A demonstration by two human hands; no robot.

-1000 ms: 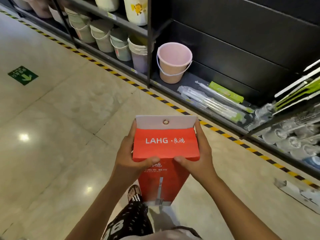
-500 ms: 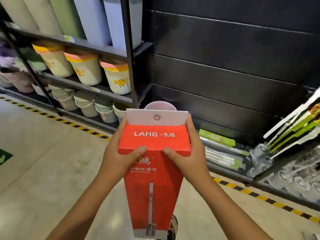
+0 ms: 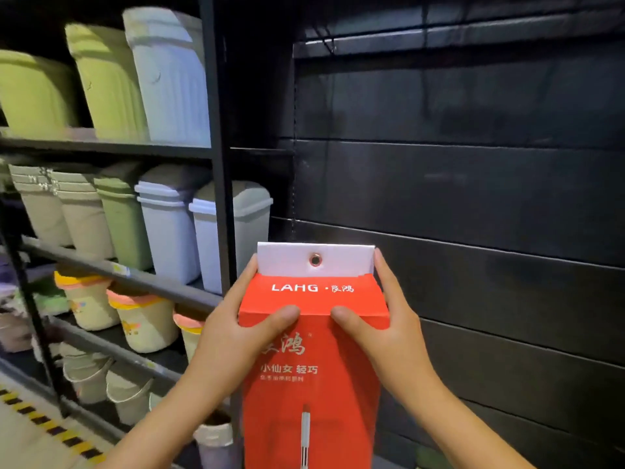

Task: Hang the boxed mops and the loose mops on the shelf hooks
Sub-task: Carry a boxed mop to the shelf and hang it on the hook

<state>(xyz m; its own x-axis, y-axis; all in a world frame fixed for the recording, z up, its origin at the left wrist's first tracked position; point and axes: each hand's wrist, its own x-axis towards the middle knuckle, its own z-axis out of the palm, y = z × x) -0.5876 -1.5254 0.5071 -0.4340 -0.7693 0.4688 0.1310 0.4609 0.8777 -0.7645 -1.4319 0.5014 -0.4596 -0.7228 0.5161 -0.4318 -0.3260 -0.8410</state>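
Both thumbs press the front of the red mop box (image 3: 314,394), and the other fingers wrap round its sides. The left hand (image 3: 233,336) and right hand (image 3: 392,336) hold it upright between them. Its white tab (image 3: 287,262) points up, in front of the black wall (image 3: 473,198). Bins (image 3: 169,228) sit on shelves (image 3: 135,277) at left.

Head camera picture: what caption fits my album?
Left hand and right hand hold a red mop box before dark shelving.

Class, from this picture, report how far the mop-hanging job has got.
Done: no mop hangs in view. In hand: the left hand and right hand grip the red cardboard mop box upright before the black slatted panel. Left: getting its metal eyelet onto a hook.
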